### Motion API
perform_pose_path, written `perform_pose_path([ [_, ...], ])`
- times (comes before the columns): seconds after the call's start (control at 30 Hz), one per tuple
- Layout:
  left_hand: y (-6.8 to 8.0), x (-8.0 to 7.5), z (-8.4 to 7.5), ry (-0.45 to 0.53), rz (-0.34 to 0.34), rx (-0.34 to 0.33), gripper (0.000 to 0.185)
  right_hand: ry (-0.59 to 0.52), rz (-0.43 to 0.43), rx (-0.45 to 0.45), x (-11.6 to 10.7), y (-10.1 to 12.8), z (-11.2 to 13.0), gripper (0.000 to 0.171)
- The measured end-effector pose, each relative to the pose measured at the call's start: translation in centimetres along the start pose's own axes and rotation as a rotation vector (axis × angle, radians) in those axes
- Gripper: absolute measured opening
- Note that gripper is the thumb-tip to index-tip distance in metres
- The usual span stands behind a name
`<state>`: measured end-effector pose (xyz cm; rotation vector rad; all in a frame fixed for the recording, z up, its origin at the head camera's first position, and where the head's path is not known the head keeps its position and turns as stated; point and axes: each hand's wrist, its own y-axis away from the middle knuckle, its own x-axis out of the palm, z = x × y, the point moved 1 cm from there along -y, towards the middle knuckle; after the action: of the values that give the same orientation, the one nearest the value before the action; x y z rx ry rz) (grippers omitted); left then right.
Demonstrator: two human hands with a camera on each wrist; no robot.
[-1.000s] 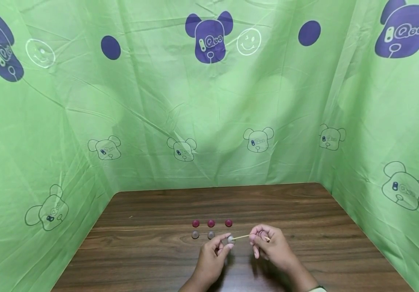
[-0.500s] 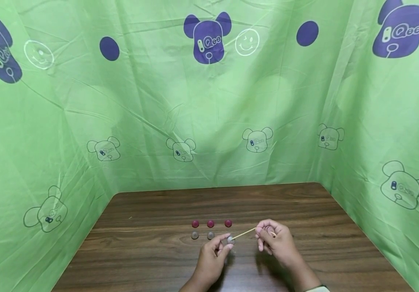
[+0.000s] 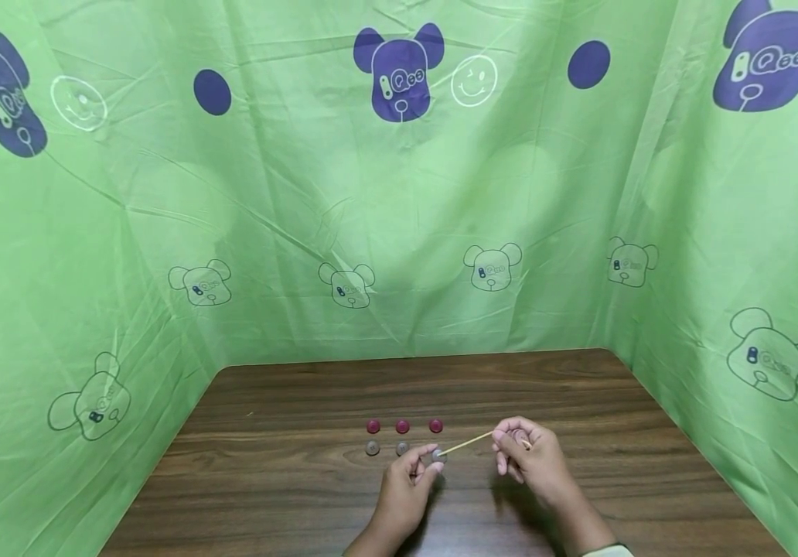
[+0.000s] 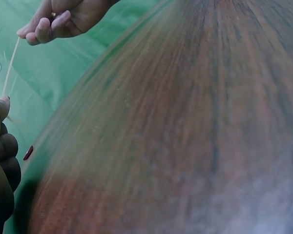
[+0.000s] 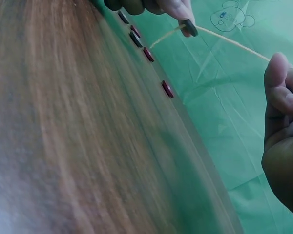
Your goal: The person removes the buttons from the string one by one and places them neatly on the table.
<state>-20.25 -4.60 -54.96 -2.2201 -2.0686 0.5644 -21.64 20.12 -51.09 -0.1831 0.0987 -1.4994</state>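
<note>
My left hand [image 3: 424,462] pinches a small grey button [image 3: 438,456] just above the wooden table [image 3: 288,495]. A thin tan thread [image 3: 468,443] runs from that button up to my right hand [image 3: 513,444], which pinches its far end. The thread is stretched taut between the two hands. In the right wrist view the button [image 5: 189,28] sits at the left fingertips [image 5: 178,9] with the thread [image 5: 232,42] leading to my right fingers [image 5: 281,92]. The left wrist view shows the right hand [image 4: 51,24] holding the thread [image 4: 10,66].
Three red buttons [image 3: 402,426] lie in a row on the table, with two grey buttons [image 3: 387,448] in a row just in front of them. Green printed cloth [image 3: 399,216] walls the table at the back and on both sides.
My right hand has moved right, away from the left hand, and the stretch of thread between them has grown longer. The left hand has stayed in place with the button.
</note>
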Motion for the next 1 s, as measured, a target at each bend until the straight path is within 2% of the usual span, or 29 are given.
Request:
perform_pose_path([
  [0.23, -0.1, 0.0, 0.1, 0.006, -0.005, -0.045, 0.034, -0.020, -0.055, 0.008, -0.8, -0.3, 0.1, 0.021],
  [0.47, -0.1, 0.1, 0.4, -0.015, -0.023, -0.011, 0.033, -0.051, -0.125, -0.010, -1.1, -0.3, 0.4, 0.019],
  [0.57, -0.2, 0.1, 0.5, -0.027, -0.020, -0.034, 0.034, -0.073, -0.147, -0.019, -1.2, -0.3, 0.5, 0.016],
  [0.7, -0.4, 0.1, 0.5, -0.052, -0.005, -0.084, 0.034, -0.094, -0.156, -0.035, -1.3, -0.4, 0.5, 0.011],
  [1.0, -0.8, 0.2, 0.5, -0.110, -0.025, -0.094, 0.033, -0.119, -0.156, -0.064, -1.3, -0.3, 0.6, 0.016],
])
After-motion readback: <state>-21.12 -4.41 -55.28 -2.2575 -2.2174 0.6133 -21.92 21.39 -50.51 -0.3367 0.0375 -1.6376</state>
